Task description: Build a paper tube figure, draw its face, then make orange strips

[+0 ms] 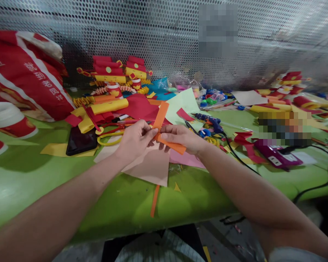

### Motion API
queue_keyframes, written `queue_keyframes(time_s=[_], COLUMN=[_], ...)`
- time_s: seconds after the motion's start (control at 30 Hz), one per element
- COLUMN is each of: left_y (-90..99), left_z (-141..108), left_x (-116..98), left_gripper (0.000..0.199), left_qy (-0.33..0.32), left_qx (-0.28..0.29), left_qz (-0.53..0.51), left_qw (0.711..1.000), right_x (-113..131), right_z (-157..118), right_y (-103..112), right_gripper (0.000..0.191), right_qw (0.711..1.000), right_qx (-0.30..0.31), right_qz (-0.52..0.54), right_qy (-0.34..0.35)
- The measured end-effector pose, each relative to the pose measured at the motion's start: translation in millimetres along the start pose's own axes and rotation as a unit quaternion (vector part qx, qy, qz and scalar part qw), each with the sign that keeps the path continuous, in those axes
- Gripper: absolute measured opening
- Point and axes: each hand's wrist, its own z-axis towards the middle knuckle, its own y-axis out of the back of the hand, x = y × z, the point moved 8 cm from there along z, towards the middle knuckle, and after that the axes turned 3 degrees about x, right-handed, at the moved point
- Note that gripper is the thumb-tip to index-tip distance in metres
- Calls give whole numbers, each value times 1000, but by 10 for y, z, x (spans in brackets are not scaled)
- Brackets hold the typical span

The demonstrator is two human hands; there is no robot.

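An orange paper strip (160,115), bent or crossed at its middle, is held above the table between both hands. My left hand (138,136) pinches it near the bend, thumb against fingers. My right hand (183,137) grips it just to the right, and one orange end sticks out below that hand. Whether this is one strip or two is hard to see. Beneath the hands lies a pale pinkish paper sheet (150,165), with a pink sheet (187,159) beside it. A thin orange strip (154,202) rests near the table's front edge.
Yellow-handled scissors (109,137) and a black phone (81,141) lie left. A blue glue gun (207,119) with a black cord lies right, near a purple power strip (278,154). Red-and-yellow paper figures (109,72) stand behind, beside a red bag (30,72) and paper cups (12,120).
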Motion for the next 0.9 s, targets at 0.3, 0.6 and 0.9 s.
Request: queue_keyframes(time_s=[0.3,0.6,0.9], left_y=[-73,-126,-217], left_z=[-16,32,15], left_x=[-61,60,119], left_gripper=[24,34,24], left_qy=[-46,20,69], left_qx=[38,83,163], left_qz=[48,-118,-219], left_qw=[997,989,960], right_x=[16,36,-98], right_z=[34,59,114], right_y=[43,43,133], right_gripper=[24,33,35], right_qw=[997,994,998], right_qx=[-48,-76,-9], right_qz=[-55,-21,30], right_qy=[41,71,54])
